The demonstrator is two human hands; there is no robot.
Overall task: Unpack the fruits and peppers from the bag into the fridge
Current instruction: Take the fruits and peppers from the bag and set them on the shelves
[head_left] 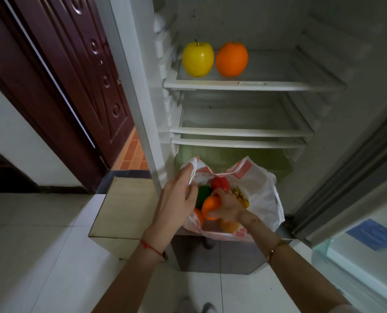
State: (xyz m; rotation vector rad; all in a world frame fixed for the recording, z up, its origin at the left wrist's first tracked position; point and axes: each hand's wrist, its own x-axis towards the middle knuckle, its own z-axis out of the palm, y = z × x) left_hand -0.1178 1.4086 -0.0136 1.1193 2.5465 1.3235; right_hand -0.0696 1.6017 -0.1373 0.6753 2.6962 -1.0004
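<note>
L hand (176, 199) pinching bag (262, 190) rim, R hand (227, 207) gripping orange pepper (210, 206)

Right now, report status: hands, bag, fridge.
Left hand holds bag open. Right hand grips orange pepper inside. Yellow apple, orange on top shelf. Nothing blocking.

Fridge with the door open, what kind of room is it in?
Probably a home kitchen: an open white fridge holding a yellow apple, pale floor tiles, and a dark red carved wooden door.
</note>
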